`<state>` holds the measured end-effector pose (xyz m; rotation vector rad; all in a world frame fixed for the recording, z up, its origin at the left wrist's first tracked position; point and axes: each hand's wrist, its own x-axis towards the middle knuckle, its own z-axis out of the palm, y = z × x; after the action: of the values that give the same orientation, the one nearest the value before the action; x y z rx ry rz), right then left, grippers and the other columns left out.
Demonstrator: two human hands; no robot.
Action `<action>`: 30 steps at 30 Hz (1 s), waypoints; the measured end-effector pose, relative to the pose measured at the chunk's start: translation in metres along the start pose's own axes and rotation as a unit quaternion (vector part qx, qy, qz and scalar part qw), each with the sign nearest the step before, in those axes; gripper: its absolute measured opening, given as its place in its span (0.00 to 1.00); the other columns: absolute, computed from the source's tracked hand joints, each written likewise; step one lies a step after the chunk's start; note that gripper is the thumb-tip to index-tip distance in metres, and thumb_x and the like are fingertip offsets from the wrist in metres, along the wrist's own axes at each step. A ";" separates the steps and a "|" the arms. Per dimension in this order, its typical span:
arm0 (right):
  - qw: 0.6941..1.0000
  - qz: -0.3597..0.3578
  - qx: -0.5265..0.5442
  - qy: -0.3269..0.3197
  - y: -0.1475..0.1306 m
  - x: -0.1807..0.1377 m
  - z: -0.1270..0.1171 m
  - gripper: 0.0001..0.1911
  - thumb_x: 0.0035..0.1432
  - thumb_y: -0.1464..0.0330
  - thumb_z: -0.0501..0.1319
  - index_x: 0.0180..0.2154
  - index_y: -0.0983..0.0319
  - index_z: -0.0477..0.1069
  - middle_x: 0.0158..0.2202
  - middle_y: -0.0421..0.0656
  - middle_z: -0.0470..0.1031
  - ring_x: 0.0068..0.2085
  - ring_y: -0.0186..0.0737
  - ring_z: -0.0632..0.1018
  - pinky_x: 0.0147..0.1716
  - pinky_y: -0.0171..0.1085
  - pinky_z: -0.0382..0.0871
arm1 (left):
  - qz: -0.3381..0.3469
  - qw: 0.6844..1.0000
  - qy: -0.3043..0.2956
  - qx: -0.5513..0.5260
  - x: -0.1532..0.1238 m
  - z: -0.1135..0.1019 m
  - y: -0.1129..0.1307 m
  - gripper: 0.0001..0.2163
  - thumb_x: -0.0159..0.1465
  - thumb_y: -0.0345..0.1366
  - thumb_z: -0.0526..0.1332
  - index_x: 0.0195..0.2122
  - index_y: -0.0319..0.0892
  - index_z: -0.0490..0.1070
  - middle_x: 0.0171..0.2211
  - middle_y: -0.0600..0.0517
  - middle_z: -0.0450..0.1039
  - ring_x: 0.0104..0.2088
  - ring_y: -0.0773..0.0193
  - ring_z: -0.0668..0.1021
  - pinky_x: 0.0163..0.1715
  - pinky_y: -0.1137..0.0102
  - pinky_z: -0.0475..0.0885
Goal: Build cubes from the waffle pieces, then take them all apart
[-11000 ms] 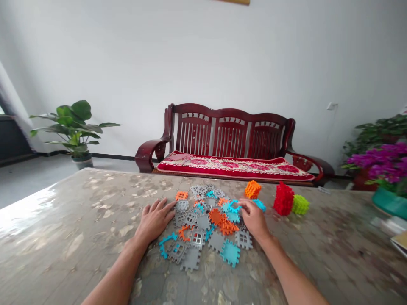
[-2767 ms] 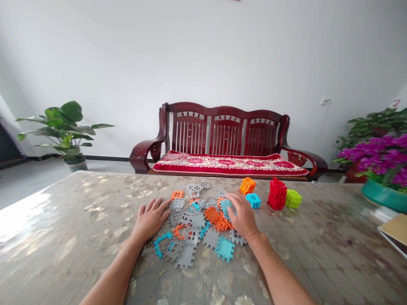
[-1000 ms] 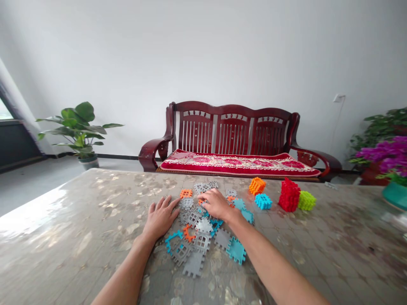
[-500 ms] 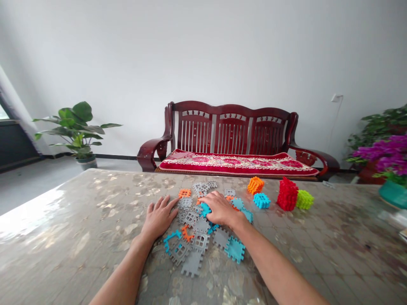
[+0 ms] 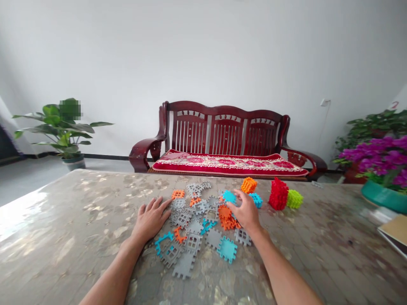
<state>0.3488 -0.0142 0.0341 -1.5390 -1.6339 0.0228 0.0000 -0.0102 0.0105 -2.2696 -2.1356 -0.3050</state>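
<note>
My left hand lies flat on the table, fingers spread, at the left edge of a loose pile of plastic interlocking tiles. My right hand holds a blue interlocking tile between thumb and fingers, above the pile's right side. Whether more tiles are stacked beneath it I cannot tell. Below that hand lie orange tiles and a grey window tile. Nearer me are a flat blue tile, a plain grey tile and a blue frame piece.
Right of the pile stand an orange block, a blue block, a tall red block and a green block. A teal flower pot sits at the table's right. Behind the table is a wooden bench.
My right hand has moved right from the pile's middle, with blue tile in its grip, uncovering orange and grey tiles. My left hand stays flat. The view has turned slightly right.
</note>
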 end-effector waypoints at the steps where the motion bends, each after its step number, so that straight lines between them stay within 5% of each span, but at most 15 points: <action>1: 0.999 0.017 -0.013 0.025 0.008 -0.001 -0.003 0.25 0.52 0.59 0.63 0.51 0.61 0.72 0.44 0.47 0.78 0.45 0.47 0.76 0.49 0.44 0.67 | -0.001 1.000 0.000 0.002 0.001 0.001 -0.001 0.22 0.69 0.45 0.48 0.64 0.57 0.63 0.67 0.48 0.61 0.67 0.49 0.60 0.63 0.48 0.52; 6: 0.980 0.110 -0.122 0.111 0.037 0.005 -0.023 0.29 0.52 0.54 0.61 0.53 0.60 0.70 0.46 0.48 0.77 0.46 0.49 0.74 0.46 0.43 0.65 | -0.002 1.000 -0.005 0.011 0.003 0.003 -0.002 0.22 0.69 0.45 0.48 0.64 0.57 0.63 0.67 0.49 0.59 0.68 0.49 0.59 0.64 0.49 0.51; 20: 0.943 0.210 -0.248 0.073 0.048 0.006 -0.035 0.32 0.55 0.55 0.60 0.58 0.61 0.66 0.47 0.51 0.76 0.46 0.53 0.73 0.43 0.44 0.63 | 0.002 1.000 0.004 0.007 0.003 0.006 -0.004 0.22 0.69 0.46 0.48 0.64 0.58 0.63 0.67 0.50 0.60 0.67 0.50 0.60 0.63 0.50 0.53; 24: 0.952 0.171 -0.229 0.108 0.053 0.002 -0.030 0.31 0.54 0.55 0.61 0.57 0.61 0.68 0.47 0.52 0.75 0.46 0.54 0.73 0.44 0.46 0.63 | -0.001 1.000 -0.008 0.018 0.002 0.003 -0.002 0.23 0.69 0.46 0.47 0.65 0.58 0.61 0.67 0.49 0.59 0.67 0.50 0.59 0.63 0.50 0.53; 30: 0.995 -0.036 -0.039 0.085 0.031 -0.004 -0.011 0.12 0.57 0.62 0.60 0.40 0.60 0.77 0.40 0.46 0.78 0.44 0.46 0.74 0.48 0.42 0.65 | 0.000 1.000 -0.012 0.017 0.002 0.003 -0.003 0.23 0.69 0.46 0.47 0.65 0.57 0.62 0.68 0.49 0.59 0.68 0.50 0.59 0.64 0.50 0.52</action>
<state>0.3799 -0.0163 0.0214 -1.4970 -1.5695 -0.2080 -0.0022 -0.0078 0.0080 -2.2660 -2.1355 -0.2422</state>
